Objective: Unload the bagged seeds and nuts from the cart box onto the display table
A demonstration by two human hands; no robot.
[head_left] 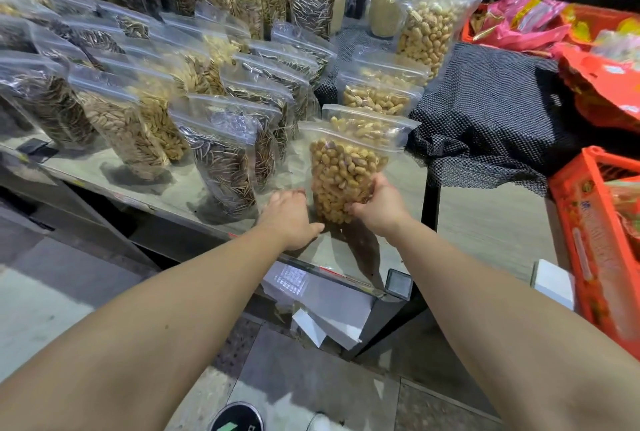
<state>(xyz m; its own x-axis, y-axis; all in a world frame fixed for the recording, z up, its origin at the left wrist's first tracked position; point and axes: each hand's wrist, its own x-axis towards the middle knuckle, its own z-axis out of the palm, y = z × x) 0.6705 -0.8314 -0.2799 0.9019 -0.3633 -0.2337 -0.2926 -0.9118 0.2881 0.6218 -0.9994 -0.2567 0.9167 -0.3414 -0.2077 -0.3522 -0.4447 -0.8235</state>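
Your right hand [375, 203] grasps the lower side of a clear zip bag of peanuts [341, 176] standing upright at the desk [145, 184] front edge; your left hand [289, 214] rests flat beside its base, fingers relaxed. Bagged sunflower seeds [221, 167] stand just left.

The grey bench [114, 172] carries rows of upright clear bags of seeds [221, 167] and peanuts [341, 177], plus a dark mesh cloth [485, 112].

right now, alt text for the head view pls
Two hands set a clear bag of peanuts upright at the front edge of a display table, right hand gripping its side, left hand at its base, beside rows of bagged seeds.
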